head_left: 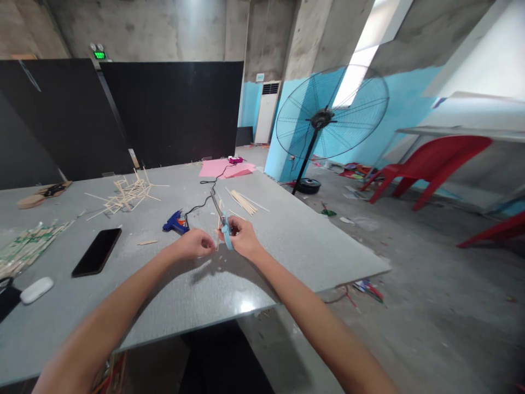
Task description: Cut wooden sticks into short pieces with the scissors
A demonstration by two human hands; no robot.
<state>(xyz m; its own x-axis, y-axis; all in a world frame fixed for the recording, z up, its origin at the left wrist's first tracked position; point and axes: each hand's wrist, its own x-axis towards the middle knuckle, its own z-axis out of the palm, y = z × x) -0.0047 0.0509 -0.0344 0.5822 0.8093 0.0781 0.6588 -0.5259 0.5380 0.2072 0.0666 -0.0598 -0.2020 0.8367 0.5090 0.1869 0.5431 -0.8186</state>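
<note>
Two bare forearms (324, 323) reached over the near edge of the table (311, 246). The right hand (243, 236) had its fingers closed on the light-blue handles of the scissors (227, 232), whose blades pointed toward the far edge. Just left of them, the left hand (197, 243) pinched a thin pale piece (217, 241) in its fingers. The glue gun (176, 223) lay beyond that hand, the stick frame (125, 196) stood toward the far left corner, and loose sticks (244, 202) lay beyond the right hand.
</note>
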